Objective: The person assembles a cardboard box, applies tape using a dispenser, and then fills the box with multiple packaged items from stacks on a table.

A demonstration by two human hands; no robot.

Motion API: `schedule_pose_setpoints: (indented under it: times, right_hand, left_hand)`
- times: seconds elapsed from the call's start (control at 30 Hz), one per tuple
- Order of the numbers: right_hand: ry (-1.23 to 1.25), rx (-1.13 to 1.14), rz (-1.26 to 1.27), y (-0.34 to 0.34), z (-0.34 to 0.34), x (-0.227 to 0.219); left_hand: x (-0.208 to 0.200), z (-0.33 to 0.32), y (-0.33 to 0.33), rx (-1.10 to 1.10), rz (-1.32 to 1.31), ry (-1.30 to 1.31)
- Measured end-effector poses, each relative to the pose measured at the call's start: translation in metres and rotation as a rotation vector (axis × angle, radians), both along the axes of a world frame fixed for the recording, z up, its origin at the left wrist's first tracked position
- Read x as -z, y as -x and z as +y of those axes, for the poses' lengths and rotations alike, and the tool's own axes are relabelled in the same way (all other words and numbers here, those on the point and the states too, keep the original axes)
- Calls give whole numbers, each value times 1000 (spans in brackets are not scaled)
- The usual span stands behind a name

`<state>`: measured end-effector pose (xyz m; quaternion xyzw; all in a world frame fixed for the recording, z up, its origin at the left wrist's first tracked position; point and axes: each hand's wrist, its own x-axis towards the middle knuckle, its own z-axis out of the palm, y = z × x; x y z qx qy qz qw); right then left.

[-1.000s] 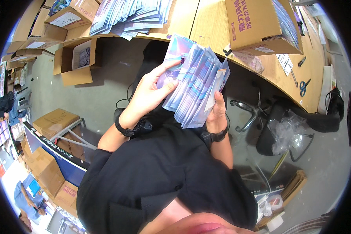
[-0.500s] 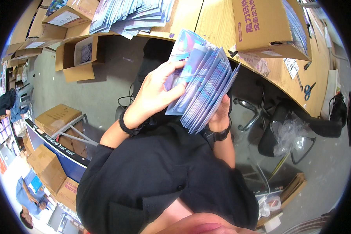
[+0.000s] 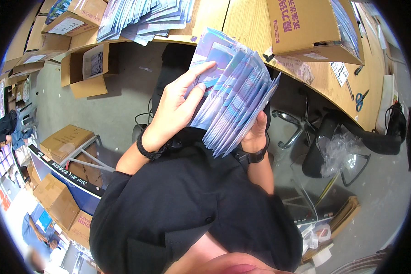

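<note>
A thick fanned stack of flat, shiny blue-and-purple packets point(image 3: 239, 98) is held in front of my chest, tilted. My right hand point(image 3: 255, 133) grips the stack from its lower right side, thumb along the edge and the other fingers hidden underneath. My left hand point(image 3: 178, 102) is at the stack's left side, its index finger stretched over the leftmost packets and its thumb bent against them. The left hand's remaining fingers are mostly out of sight.
More packets point(image 3: 146, 20) lie spread on the wooden table point(image 3: 210, 20). A carton point(image 3: 306, 34) of packets stands at the table's right, near scissors point(image 3: 360, 100). An open carton point(image 3: 89, 71) sits on the floor at left. A black chair point(image 3: 319, 150) holds clear plastic.
The stack is fanned wider at the left, with more of the leftmost packets' faces showing. My left hand has shifted slightly left, its thumb drawn back; the right hand keeps its grip.
</note>
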<state>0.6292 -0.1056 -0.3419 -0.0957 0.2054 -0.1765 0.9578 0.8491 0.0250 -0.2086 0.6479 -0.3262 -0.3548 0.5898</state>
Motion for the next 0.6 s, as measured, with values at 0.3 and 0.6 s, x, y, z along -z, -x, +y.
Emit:
schedule_pose_setpoints:
  times: [0.3, 0.6]
  right_hand:
    - [-1, -5, -5, 1, 3, -7]
    - [3, 27, 9, 6, 6, -9]
  left_hand:
    - [-2, 2, 3, 5, 5, -7]
    - [11, 1, 7, 0, -54, 73]
